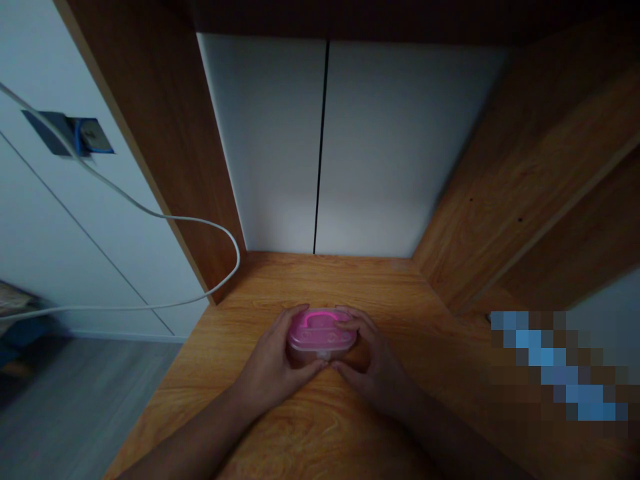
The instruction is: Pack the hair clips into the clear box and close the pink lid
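Note:
A small clear plastic box with a pink lid and pink handle [320,330] rests on the wooden desk [320,280]. My left hand [273,367] is wrapped round its left side, thumb at the front near a small clasp. On the right side, my right hand [373,363] cups the box, with fingers over the lid's edge. Both hands grip it. What is inside the box is hidden.
White wall panels [360,147] close off the desk alcove at the back, with wooden side panels [165,133] left and right. A white cable [165,217] hangs from a wall socket [83,137] at the left. Grey floor lies lower left.

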